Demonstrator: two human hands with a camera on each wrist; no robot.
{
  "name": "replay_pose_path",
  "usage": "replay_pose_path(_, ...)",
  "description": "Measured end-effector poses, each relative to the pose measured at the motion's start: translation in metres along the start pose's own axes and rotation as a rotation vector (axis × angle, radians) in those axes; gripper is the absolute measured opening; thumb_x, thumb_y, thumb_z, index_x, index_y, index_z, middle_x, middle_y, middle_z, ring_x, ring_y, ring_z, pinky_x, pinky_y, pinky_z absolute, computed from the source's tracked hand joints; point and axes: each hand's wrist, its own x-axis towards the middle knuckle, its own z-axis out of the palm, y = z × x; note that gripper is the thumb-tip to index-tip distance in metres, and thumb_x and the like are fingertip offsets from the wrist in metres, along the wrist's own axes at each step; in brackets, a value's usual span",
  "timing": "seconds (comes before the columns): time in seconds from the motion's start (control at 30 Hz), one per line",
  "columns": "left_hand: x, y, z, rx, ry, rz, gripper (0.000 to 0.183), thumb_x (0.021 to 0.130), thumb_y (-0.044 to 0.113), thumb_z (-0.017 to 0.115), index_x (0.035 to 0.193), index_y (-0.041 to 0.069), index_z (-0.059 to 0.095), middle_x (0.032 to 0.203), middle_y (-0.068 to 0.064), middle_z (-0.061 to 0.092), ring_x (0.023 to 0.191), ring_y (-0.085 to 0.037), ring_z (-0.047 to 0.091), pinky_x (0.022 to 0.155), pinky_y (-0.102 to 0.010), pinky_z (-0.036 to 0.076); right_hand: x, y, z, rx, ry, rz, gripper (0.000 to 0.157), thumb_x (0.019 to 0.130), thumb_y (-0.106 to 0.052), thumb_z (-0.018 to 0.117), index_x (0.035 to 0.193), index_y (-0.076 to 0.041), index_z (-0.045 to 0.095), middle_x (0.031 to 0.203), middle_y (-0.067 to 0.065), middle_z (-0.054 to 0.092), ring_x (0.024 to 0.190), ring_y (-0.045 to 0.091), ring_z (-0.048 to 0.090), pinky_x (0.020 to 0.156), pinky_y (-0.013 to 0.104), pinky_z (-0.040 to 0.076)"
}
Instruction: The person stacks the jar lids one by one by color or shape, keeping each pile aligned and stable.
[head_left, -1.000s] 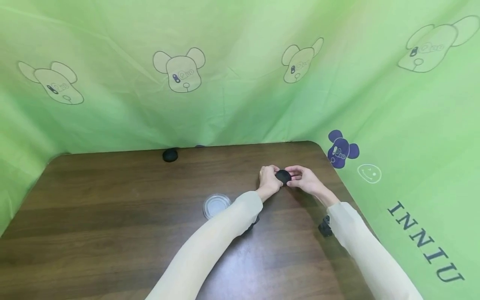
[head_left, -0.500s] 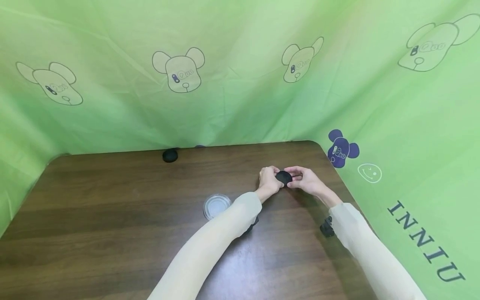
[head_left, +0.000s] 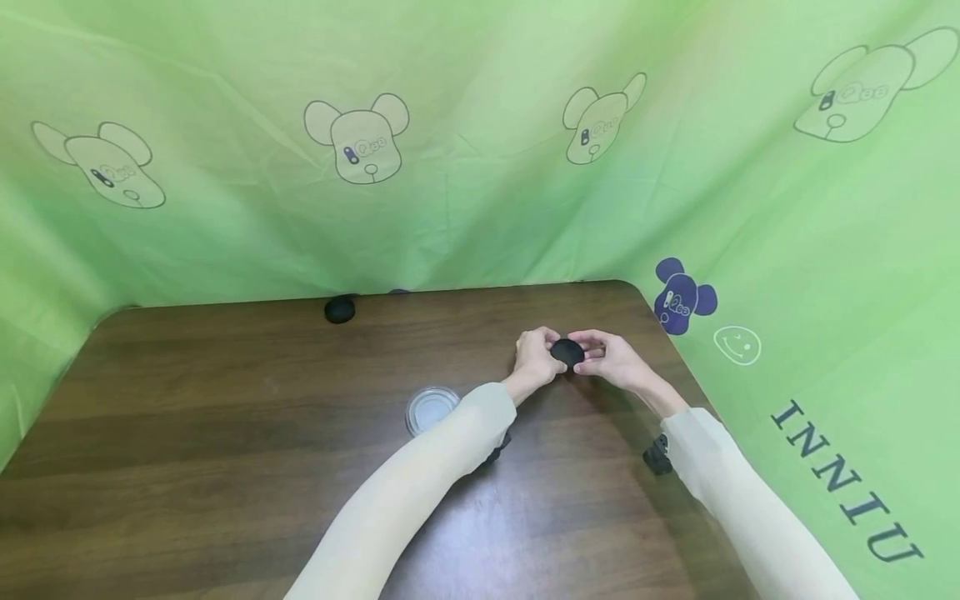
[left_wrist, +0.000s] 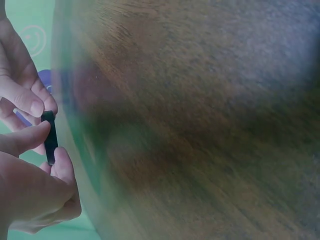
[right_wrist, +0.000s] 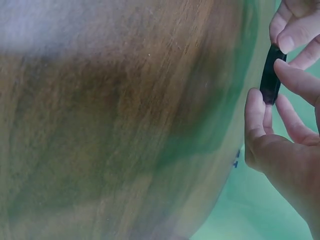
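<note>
A thin round black disc (head_left: 567, 353) is held between both hands over the right back part of the table. My left hand (head_left: 536, 357) pinches its left side. From the right, my right hand (head_left: 617, 364) pinches the opposite edge with thumb and fingertips. Both wrist views show the black disc (left_wrist: 49, 137) edge-on as a narrow dark strip, gripped at its two ends. Its underside and exact kind cannot be made out. Beside the left sleeve lies a clear round container or lid (head_left: 432, 408), partly covered by that sleeve.
Another round black object (head_left: 340, 309) sits at the back edge of the brown wooden table (head_left: 225, 433). Green curtain (head_left: 465, 208) with printed bear heads hangs close behind the table and along its right side. A dark device (head_left: 657, 455) is strapped under the right cuff.
The left forearm has shifted slightly to the left. Both hands keep hold of the black disc in nearly the same place.
</note>
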Motion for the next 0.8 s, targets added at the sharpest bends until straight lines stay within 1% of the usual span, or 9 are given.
replay_pose_path(0.23, -0.0011, -0.0004, -0.0025, 0.010, -0.006, 0.016, 0.042, 0.067, -0.004, 0.083, 0.106, 0.001, 0.068, 0.100, -0.010, 0.065, 0.105, -0.022, 0.051, 0.092, -0.025, 0.039, -0.0010, -0.0015, 0.0027, -0.021, 0.004, -0.019, 0.055, 0.081, 0.012, 0.068, 0.131, 0.014, 0.045, 0.113, 0.033, 0.053, 0.101, 0.043, 0.057, 0.077, 0.017, 0.051)
replay_pose_path(0.43, -0.0011, 0.0003, -0.0058, -0.033, 0.003, 0.019, 0.043, 0.066, -0.007, 0.082, 0.106, 0.001, 0.067, 0.099, -0.010, 0.068, 0.097, -0.020, 0.059, 0.089, -0.023, 0.043, -0.0001, -0.0018, 0.0055, -0.102, 0.033, -0.055, 0.054, 0.081, 0.009, 0.070, 0.130, 0.013, 0.048, 0.116, 0.031, 0.055, 0.101, 0.042, 0.059, 0.081, 0.021, 0.050)
replay_pose_path(0.53, -0.0006, 0.0007, -0.0074, -0.039, 0.009, 0.028, 0.043, 0.066, -0.008, 0.082, 0.106, 0.001, 0.067, 0.100, -0.010, 0.069, 0.096, -0.020, 0.061, 0.090, -0.023, 0.043, -0.0007, -0.0040, 0.0072, -0.117, 0.058, -0.070, 0.053, 0.080, 0.009, 0.071, 0.129, 0.014, 0.049, 0.116, 0.031, 0.056, 0.100, 0.042, 0.059, 0.082, 0.023, 0.050)
replay_pose_path(0.67, 0.0002, 0.0006, -0.0086, -0.027, 0.015, 0.038, 0.043, 0.066, -0.007, 0.082, 0.105, 0.001, 0.067, 0.099, -0.009, 0.068, 0.096, -0.020, 0.059, 0.090, -0.024, 0.042, -0.0021, -0.0072, 0.0089, -0.111, 0.070, -0.069, 0.054, 0.080, 0.009, 0.071, 0.129, 0.014, 0.049, 0.118, 0.033, 0.054, 0.101, 0.043, 0.059, 0.080, 0.020, 0.049)
replay_pose_path(0.8, 0.0011, -0.0008, -0.0099, -0.045, -0.003, 0.032, 0.042, 0.068, -0.008, 0.082, 0.106, -0.001, 0.067, 0.100, -0.011, 0.070, 0.095, -0.020, 0.063, 0.087, -0.022, 0.045, -0.0031, -0.0100, 0.0102, -0.114, 0.071, -0.058, 0.053, 0.081, 0.009, 0.070, 0.129, 0.015, 0.048, 0.121, 0.034, 0.052, 0.102, 0.043, 0.058, 0.077, 0.015, 0.048)
